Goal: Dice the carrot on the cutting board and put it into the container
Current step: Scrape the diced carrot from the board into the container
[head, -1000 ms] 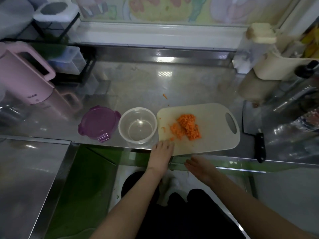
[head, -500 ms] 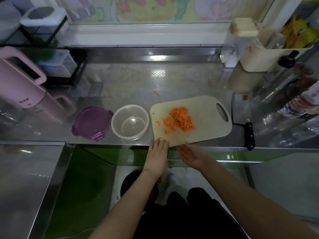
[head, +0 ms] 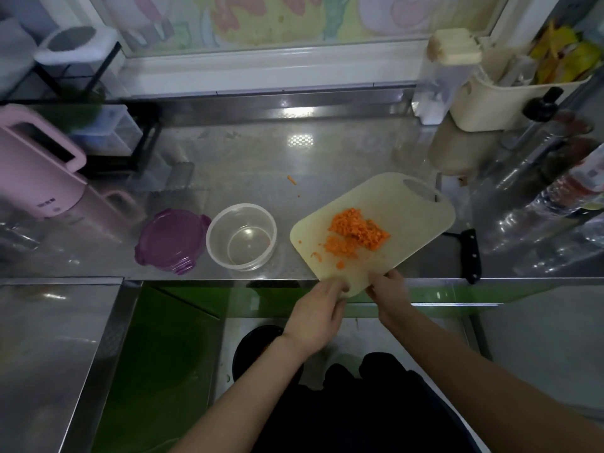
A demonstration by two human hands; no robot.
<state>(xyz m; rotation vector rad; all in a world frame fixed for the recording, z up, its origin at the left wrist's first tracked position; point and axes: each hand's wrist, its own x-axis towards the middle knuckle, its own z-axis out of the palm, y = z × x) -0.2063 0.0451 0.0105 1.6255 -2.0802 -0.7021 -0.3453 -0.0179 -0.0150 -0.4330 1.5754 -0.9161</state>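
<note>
Dicing looks finished: diced carrot (head: 358, 232) lies in a loose orange heap mid-board, with a few crumbs trailing toward 7 o'clock. The step in hand seems to be the transfer. Both hands hold the cutting board (head: 402, 207) at its near corner, which overhangs the front edge of the steel counter (head: 261, 165). The left hand (head: 318, 308) pinches that corner with curled fingers, and the right hand (head: 389, 289) grips the edge just beside it. The board sits skewed, its handle hole pointing to 1 o'clock; whether it is off the counter I cannot tell.

The clear round container (head: 242, 238) stands empty at 9 o'clock of the board, near but not touching, and its purple lid (head: 170, 240) lies just beyond at 9 o'clock again. Next, the board probably needs carrying left and tipping over the rim, kept level until then so the heap does not slide off.

Room is open toward 12 o'clock, save one stray carrot bit (head: 292, 179). A black-handled knife (head: 470, 256) lies at 3 o'clock, near the counter's edge.
</note>
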